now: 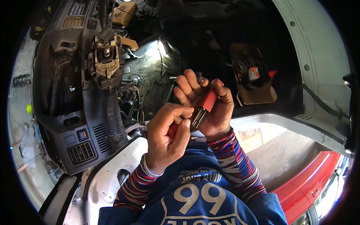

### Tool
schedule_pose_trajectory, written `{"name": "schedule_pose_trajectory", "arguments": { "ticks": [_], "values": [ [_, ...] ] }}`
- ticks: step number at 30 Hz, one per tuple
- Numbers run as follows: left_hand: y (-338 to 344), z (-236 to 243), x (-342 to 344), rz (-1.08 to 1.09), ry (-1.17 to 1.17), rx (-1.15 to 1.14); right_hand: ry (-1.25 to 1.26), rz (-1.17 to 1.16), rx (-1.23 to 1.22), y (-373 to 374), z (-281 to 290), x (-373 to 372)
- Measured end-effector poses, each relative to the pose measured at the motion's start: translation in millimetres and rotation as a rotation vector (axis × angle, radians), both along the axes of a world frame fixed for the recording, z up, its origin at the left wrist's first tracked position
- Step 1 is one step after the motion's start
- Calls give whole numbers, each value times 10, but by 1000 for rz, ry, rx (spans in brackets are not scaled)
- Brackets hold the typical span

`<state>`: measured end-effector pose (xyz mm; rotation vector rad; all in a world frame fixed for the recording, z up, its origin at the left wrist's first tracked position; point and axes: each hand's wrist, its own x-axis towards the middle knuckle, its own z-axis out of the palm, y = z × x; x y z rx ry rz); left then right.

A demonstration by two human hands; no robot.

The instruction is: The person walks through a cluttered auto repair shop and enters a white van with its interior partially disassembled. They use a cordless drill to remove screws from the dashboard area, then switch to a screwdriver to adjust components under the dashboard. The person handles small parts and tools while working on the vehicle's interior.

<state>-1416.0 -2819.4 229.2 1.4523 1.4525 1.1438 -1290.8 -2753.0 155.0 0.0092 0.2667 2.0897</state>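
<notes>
In the middle, my right hand (pixel 221 108) is wrapped round a red case (pixel 210 100) held at a slant, its fingers curled and thumb along the side. Several slim, dark metal pieces (pixel 198 119) lie side by side at the case's lower end; their exact kind is hard to tell. My left hand (pixel 168 133) is closed, thumb and forefinger pinching at that end. A bit of red shows under the left fingers, and what lies deeper in that palm is hidden.
A removed-looking grey dashboard (pixel 77 129) fills the left side, with a steering column (pixel 107 58) beside it. A cardboard box (pixel 258 96) of parts sits on the dark vehicle floor at right. Below are a white door panel (pixel 116 165) and a red body panel (pixel 311 185).
</notes>
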Motion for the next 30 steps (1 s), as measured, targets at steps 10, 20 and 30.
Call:
{"name": "schedule_pose_trajectory", "arguments": {
  "ticks": [10,20,30],
  "values": [
    [-105,246,119,-44,195,-75,10,-24,12,-75,165,28],
    [-125,278,158,-22,257,10,50,-56,-141,-93,136,59],
    [-58,310,107,89,529,232,-233,66,-349,-175,207,54]
  ]
}}
